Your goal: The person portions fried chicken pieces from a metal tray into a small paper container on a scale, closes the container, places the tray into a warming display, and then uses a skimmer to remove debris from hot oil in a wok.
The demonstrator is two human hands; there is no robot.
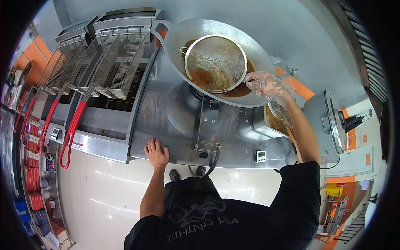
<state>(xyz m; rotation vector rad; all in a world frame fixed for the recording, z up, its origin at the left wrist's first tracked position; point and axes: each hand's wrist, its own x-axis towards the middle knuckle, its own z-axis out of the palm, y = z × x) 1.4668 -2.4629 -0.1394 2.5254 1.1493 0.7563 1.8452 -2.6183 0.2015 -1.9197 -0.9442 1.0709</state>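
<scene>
My right hand (265, 86), in a clear plastic glove, grips the handle of a round fine-mesh strainer (218, 59). The strainer sits inside a large metal wok (253, 47). Crumbly brown bits lie wet on its mesh, and dark brown liquid (239, 90) shows around its rim in the wok. Beneath the wok is a gas burner (207, 125) with a hose at its front. My bare left hand (156, 153) rests flat on the front edge of the stainless steel counter (175, 147), its fingers slightly apart, holding nothing.
Deep fryers with wire baskets (118, 62) stand at left, their red handles (75, 128) jutting forward. A metal pan (272, 123) of brownish food, a wooden-handled tool (293, 140) and a digital timer (260, 156) are on the right. A large lidded pot (322, 122) stands beyond them.
</scene>
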